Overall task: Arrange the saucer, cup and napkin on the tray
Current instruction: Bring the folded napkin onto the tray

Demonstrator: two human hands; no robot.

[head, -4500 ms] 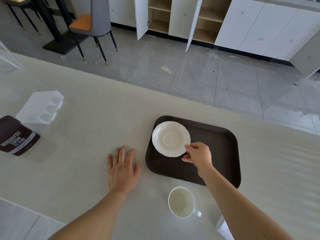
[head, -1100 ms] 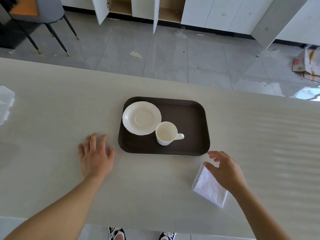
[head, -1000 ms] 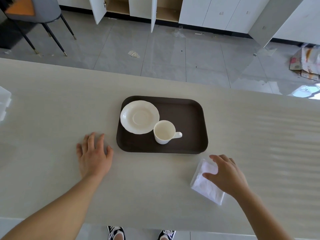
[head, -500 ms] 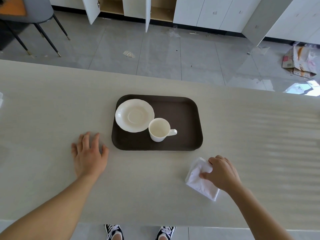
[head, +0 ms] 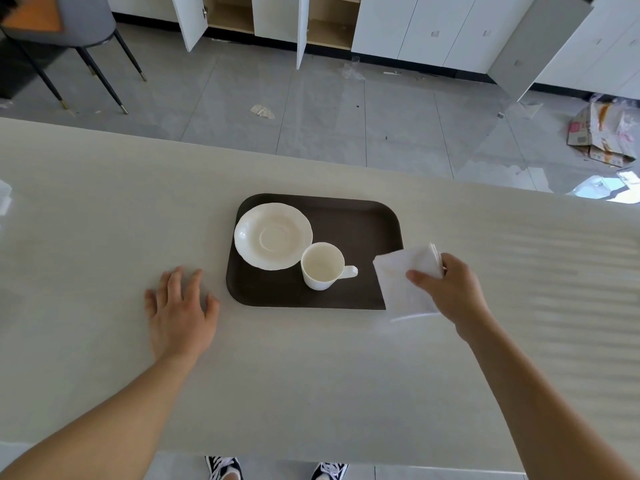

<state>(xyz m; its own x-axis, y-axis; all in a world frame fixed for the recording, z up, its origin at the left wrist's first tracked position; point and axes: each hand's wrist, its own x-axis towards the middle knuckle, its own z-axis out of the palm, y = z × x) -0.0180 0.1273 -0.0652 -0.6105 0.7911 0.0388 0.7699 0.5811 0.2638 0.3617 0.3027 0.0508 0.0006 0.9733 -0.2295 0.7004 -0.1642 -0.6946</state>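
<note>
A dark brown tray (head: pixel 360 216) lies on the pale table. A white saucer (head: pixel 273 235) rests on the tray's left half. The white cup (head: pixel 322 266) stands upright on the tray just right of the saucer, handle pointing right. My right hand (head: pixel 450 289) pinches a folded white napkin (head: pixel 405 282) and holds it lifted over the tray's near right corner, hiding that corner. My left hand (head: pixel 180 306) lies flat on the table left of the tray, fingers spread, holding nothing.
A clear plastic object (head: pixel 4 199) peeks in at the table's left edge. Beyond the table's far edge are a grey tiled floor, a chair (head: pixel 65 32), white cabinets with open doors (head: pixel 301 26) and torn cardboard (head: pixel 602 133). My shoes (head: pixel 225 467) show below the near edge.
My right hand gripped the napkin on the table near the front right of the tray, lifted it and carried it up to the tray's right corner. The left hand stayed flat.
</note>
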